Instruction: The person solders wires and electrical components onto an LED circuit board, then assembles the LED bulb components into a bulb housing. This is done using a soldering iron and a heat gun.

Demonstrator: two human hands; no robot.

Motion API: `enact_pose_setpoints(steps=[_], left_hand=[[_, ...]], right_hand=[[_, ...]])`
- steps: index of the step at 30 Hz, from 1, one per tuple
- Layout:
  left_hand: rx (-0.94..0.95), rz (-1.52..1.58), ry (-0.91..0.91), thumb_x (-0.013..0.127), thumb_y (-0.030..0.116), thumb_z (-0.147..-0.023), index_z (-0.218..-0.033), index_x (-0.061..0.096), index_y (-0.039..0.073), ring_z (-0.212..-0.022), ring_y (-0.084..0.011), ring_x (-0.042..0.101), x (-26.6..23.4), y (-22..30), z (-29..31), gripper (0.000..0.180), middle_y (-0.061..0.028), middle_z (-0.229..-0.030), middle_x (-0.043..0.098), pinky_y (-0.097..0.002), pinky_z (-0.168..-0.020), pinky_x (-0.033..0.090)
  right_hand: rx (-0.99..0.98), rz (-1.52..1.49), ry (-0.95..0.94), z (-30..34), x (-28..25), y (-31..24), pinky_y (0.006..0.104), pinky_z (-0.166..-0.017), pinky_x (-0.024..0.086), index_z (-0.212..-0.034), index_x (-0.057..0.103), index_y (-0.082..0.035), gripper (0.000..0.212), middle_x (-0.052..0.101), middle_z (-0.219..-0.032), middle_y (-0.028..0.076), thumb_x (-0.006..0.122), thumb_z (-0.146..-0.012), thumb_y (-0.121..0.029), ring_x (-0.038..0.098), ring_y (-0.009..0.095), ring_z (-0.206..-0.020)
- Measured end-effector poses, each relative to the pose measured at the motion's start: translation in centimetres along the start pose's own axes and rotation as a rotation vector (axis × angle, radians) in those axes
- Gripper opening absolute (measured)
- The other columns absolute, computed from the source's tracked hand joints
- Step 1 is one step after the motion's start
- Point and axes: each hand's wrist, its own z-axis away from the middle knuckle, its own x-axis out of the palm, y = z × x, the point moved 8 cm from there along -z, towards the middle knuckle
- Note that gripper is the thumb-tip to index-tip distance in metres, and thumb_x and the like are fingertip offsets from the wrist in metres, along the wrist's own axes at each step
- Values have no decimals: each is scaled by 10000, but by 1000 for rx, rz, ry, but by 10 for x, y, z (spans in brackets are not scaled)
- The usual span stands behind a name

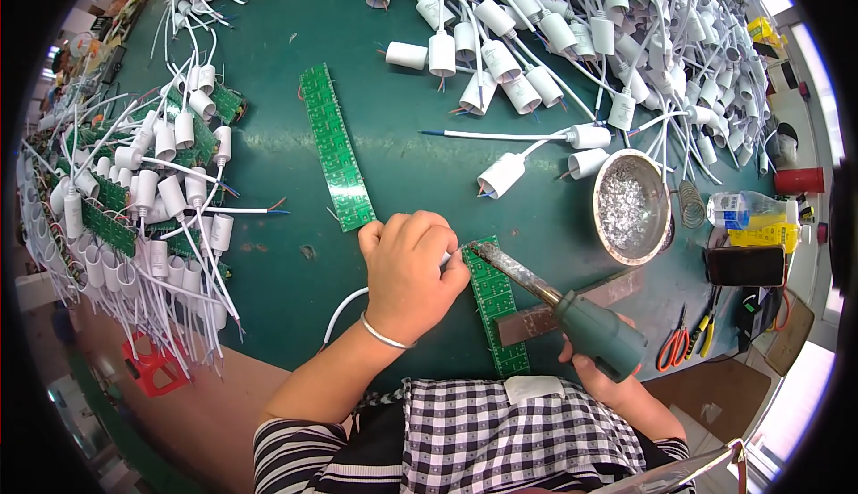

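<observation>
My left hand (407, 266) is closed, fingers pinched, at the upper end of a green circuit board strip (508, 329). A white cable (341, 308) curves out from beneath it, and a bit of white shows between the fingers; the rest of what it holds is hidden. In my right hand (603, 376) is a soldering iron (603, 333) with a dark green handle. Its tip rests at the strip's upper end, close to my left fingertips. A brown bar (527, 322) lies across the strip, under the iron. Another green board strip (335, 150) lies beyond my left hand.
White cylindrical lamp holders with cables (536, 29) are heaped at the far right. More hang with boards on the left (170, 190). A metal bowl of silvery bits (661, 226) stands to the right, near a phone (744, 267), orange-handled pliers (673, 349) and bottles (751, 211).
</observation>
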Motion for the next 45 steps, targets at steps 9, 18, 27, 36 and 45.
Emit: enact_pose_setpoints(steps=[9, 18, 27, 36, 45], left_hand=[[3, -8, -3, 640, 34, -580, -675, 507, 112, -791, -192, 507, 0, 0, 0, 181, 11, -828, 563, -358, -755, 276], [32, -46, 45, 632, 56, -585, -669, 496, 112, -739, -187, 490, 0, 4, -1, 170, 20, -783, 528, -374, -731, 287], [30, -55, 33, 628, 62, -588, -670, 499, 107, -746, -190, 489, 1, 4, -1, 160, 16, -783, 527, -377, -732, 291], [26, -46, 20, 628, 37, -579, -680, 499, 98, -778, -208, 493, 2, 5, -1, 175, -4, -805, 547, -366, -758, 287], [25, -50, 11, 621, 30, -582, -694, 500, 95, -778, -220, 497, 1, 6, 0, 177, -22, -812, 548, -365, -762, 303]], right_hand=[[34, -8, 79, -1, 1, 1, 279, -642, 452, -1046, 555, 10, 375, 588, -721, 38, 567, -847, -307, 577, 137, -599], [-94, 126, 5, -9, 1, -16, 295, -699, 446, -1046, 570, -15, 287, 588, -723, 22, 556, -854, -228, 592, 144, -587], [-119, 217, 12, -4, -2, -18, 333, -673, 493, -941, 647, -20, 261, 641, -865, 133, 649, -681, -44, 622, 284, -752], [127, -370, 273, 5, -20, 10, 268, -568, 460, -1202, 484, 52, 548, 611, -710, 83, 597, -841, -344, 599, 152, -605], [129, -323, 227, 6, -18, 12, 266, -633, 460, -1185, 503, 40, 535, 622, -682, 49, 580, -856, -375, 603, 136, -605]])
